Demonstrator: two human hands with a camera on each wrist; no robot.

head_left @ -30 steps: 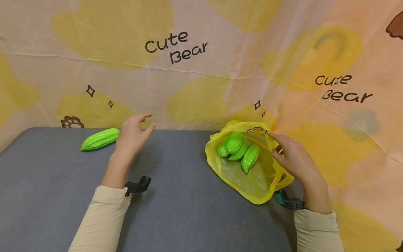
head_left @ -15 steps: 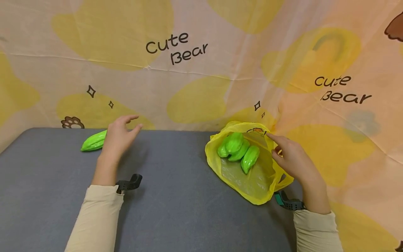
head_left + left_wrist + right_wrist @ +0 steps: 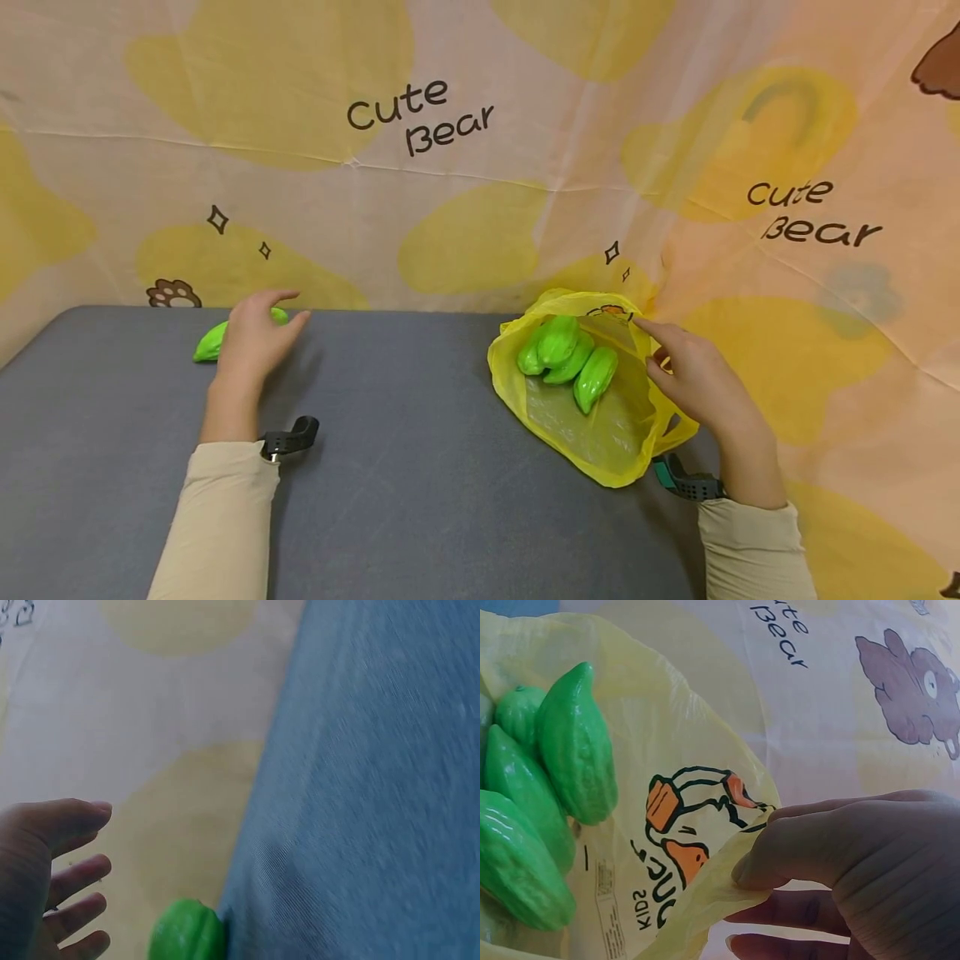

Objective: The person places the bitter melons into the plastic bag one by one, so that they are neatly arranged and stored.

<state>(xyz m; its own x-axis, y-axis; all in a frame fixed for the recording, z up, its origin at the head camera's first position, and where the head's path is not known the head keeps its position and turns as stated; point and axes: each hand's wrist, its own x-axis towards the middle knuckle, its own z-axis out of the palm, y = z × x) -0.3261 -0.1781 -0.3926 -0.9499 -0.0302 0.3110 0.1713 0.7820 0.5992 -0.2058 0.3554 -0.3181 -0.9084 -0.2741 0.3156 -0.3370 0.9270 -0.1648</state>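
Note:
A glossy green ridged gourd (image 3: pixel 210 343) lies at the table's back left, partly hidden behind my left hand (image 3: pixel 253 340). That hand hovers over it, thumb and fingers spread, holding nothing; in the left wrist view the gourd's end (image 3: pixel 187 934) shows apart from the fingertips. On the right, a yellow plastic bag (image 3: pixel 581 446) stands with its mouth wide towards me. Several similar gourds (image 3: pixel 577 750) are piled inside it. My right hand (image 3: pixel 701 375) pinches the bag's right rim between thumb and index finger, as the right wrist view shows.
A grey-blue table top (image 3: pixel 405 467) stretches between the two hands. Behind it and on the right hangs a printed cloth (image 3: pixel 450 225) with yellow patches and "Cute Bear" lettering. The bag sits close to this cloth in the back right corner.
My left hand has moved left and slightly down, now covering most of the lone gourd. The right hand and the bag have stayed in place.

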